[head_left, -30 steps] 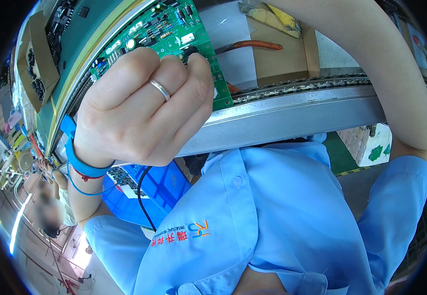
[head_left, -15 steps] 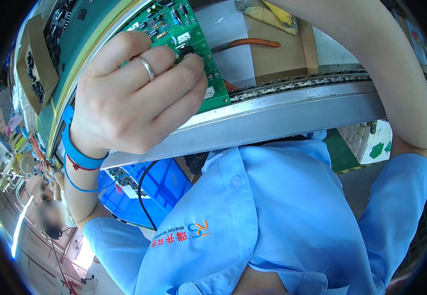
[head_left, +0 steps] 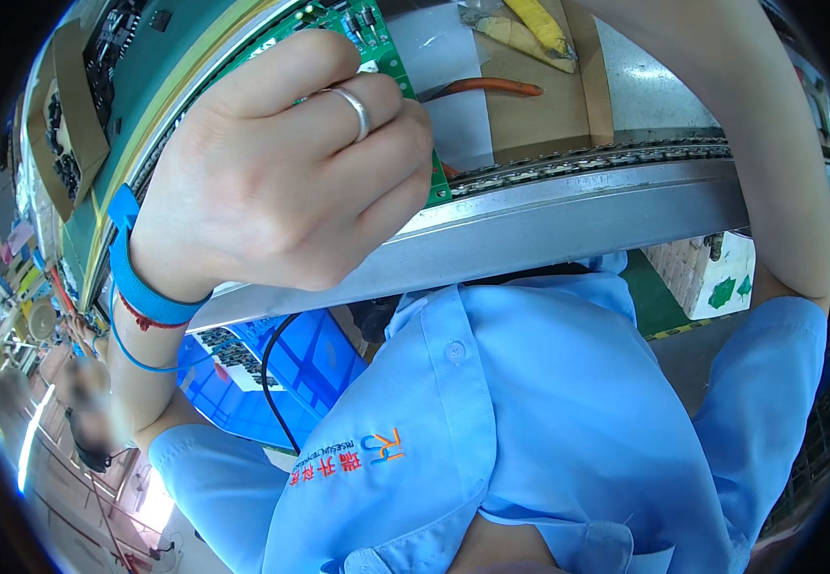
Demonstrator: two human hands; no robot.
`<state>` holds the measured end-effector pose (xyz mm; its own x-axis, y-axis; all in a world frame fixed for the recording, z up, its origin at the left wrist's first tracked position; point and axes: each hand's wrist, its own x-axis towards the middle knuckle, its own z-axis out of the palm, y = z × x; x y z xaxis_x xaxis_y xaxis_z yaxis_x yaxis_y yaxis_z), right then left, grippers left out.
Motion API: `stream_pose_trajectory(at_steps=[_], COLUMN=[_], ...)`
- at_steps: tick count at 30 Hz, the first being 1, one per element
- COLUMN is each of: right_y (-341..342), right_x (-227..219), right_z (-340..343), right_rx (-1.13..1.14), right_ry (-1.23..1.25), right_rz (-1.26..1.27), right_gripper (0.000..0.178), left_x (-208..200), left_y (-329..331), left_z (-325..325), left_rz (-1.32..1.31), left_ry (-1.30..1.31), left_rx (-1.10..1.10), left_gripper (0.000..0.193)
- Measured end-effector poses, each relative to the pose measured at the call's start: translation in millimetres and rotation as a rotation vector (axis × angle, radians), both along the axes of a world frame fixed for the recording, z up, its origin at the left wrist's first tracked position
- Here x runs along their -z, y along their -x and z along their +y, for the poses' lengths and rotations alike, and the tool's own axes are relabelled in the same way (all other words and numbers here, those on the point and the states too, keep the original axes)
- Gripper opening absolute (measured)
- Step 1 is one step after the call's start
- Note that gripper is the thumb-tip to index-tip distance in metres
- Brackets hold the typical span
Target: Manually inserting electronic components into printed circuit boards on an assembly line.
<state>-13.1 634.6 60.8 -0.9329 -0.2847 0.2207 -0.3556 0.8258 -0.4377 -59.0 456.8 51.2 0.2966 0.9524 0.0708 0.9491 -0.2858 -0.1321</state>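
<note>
My left hand [head_left: 291, 172] is closed, knuckles up, over a green circuit board [head_left: 441, 188] that carries small electronic parts. Its fingertips are hidden behind the curled fingers, so whatever they pinch or press cannot be made out. A ring is on one finger, and a blue wrist strap [head_left: 152, 287] with a thin cord circles the wrist. The board lies at the metal rail of a conveyor, its upper part showing resistors and capacitors [head_left: 362, 24]. My right arm [head_left: 759, 124] reaches up along the right side and leaves the picture at the top; its hand is out of sight.
A conveyor chain [head_left: 587, 158] runs beside the metal rail [head_left: 568, 210]. Beyond lie a cardboard tray [head_left: 539, 110], an orange-handled tool [head_left: 491, 86] and a yellow item [head_left: 541, 29]. At left stands a box of black parts [head_left: 66, 143]. A blue bin [head_left: 310, 359] sits below.
My left hand has shifted right and slightly up over the board, covering the black component and more of the board. The view has moved slightly.
</note>
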Motion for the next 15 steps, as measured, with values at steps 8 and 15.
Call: stream_pose_trajectory(at_steps=[8,15], right_y=[-21.6,-52.1], right_x=[9.8,24.9], right_z=[44.9,33.3], right_rx=[0.148,0.152], right_ry=[0.697,0.739], right_rz=[-0.427,-0.445], right_gripper=[0.023,0.026], left_x=[-7.8,-8.5], left_y=[5.8,16.8], left_z=[-21.3,-67.0], left_rz=[-0.181,-0.130], left_ry=[-0.149,-0.377], left_rx=[-0.185,-0.401], left_gripper=[0.040,0.033])
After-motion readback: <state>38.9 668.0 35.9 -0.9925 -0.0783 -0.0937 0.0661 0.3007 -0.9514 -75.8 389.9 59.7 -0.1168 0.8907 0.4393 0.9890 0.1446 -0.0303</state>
